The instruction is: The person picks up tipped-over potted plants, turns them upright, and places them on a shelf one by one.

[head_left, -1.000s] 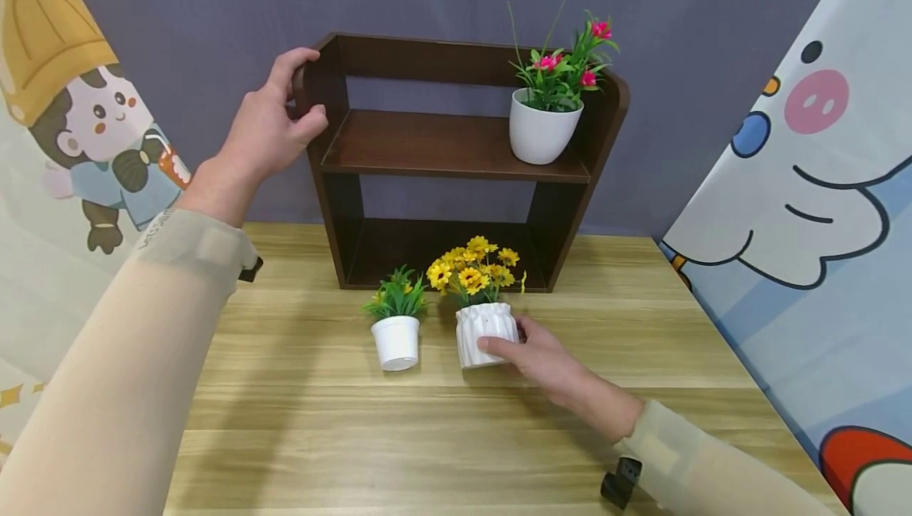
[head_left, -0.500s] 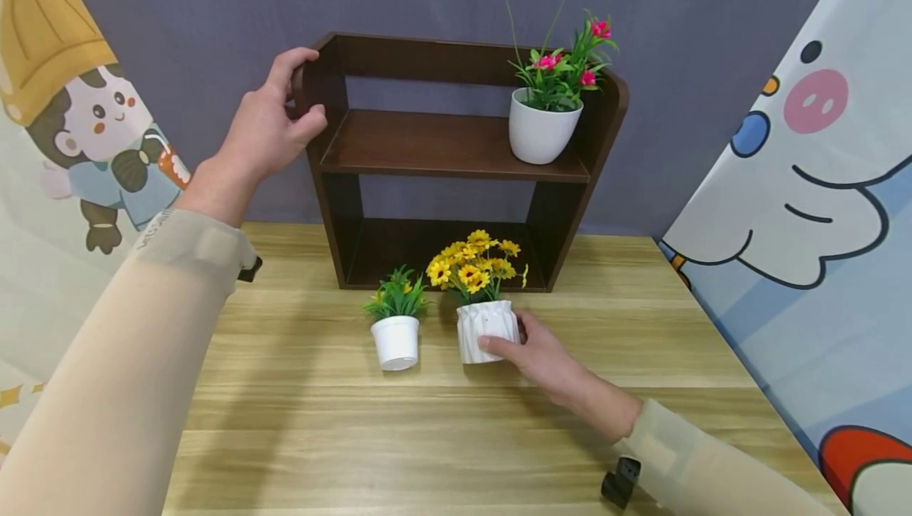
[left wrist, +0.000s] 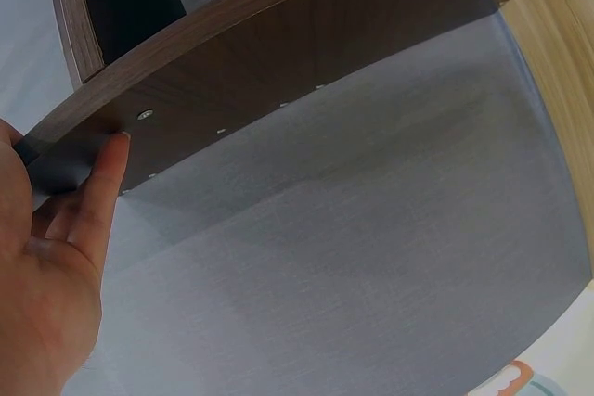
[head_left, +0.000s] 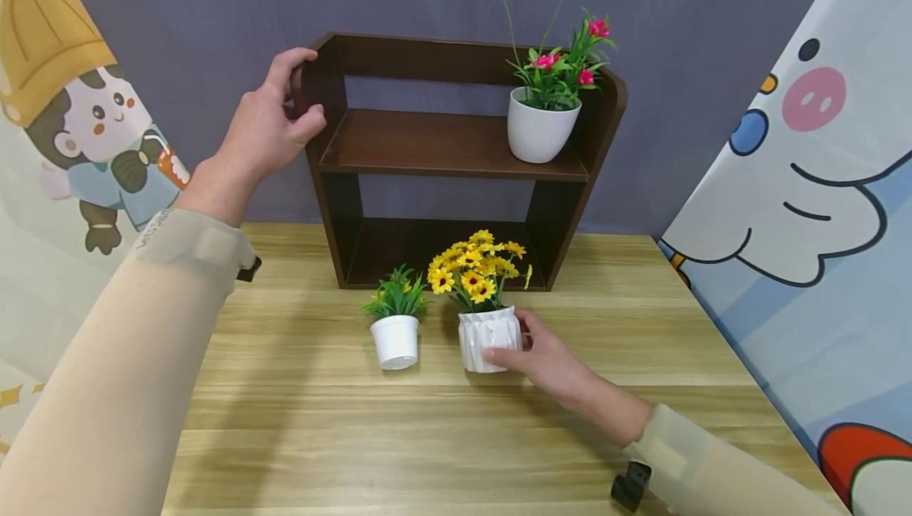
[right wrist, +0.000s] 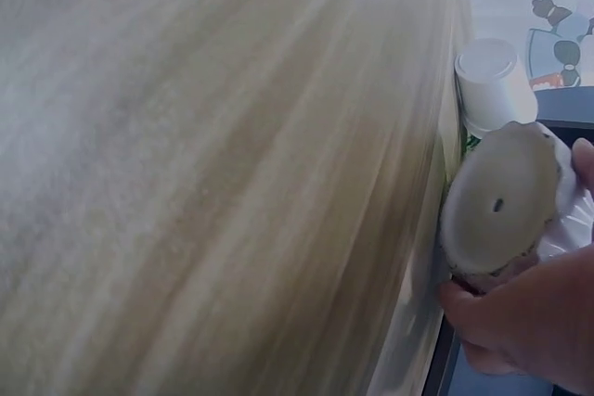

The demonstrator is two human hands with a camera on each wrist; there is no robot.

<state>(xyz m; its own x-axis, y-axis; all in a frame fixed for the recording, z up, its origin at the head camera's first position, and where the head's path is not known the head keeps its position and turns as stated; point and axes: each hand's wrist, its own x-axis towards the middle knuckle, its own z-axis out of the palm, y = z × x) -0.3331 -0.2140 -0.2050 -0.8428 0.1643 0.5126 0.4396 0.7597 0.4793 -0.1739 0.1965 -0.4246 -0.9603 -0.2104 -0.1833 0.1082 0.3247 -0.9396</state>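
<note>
The wood-grain tabletop (head_left: 342, 437) fills the lower frame. At centre above it, the two-tier dark brown shelf (head_left: 427, 136) is where it was; the left hand (head_left: 262, 130), upper left, is just as still, thumb and fingers bent around the edge of its side panel. What has changed is the potted yellow sunflower plant (head_left: 488, 338), just right of centre: over the last half second it has dipped slightly lower in the frame, along with the right hand (head_left: 552, 366), whose thumb and fingers are closed on its fluted white pot. The right wrist view shows the pot's underside and drain hole (right wrist: 498, 204), so I judge the base is not flat on the table; the plant remains in front of the shelf, being handled, not placed. The pink-flowered plant (head_left: 540, 132) stands at the upper tier's right end. The small green plant (head_left: 395, 342), left of the sunflowers, is untouched and seemingly tipped on its side. No brand or label shows on any pot; small dark lettering (head_left: 153, 228) on the left cuff is too faint to read
</note>
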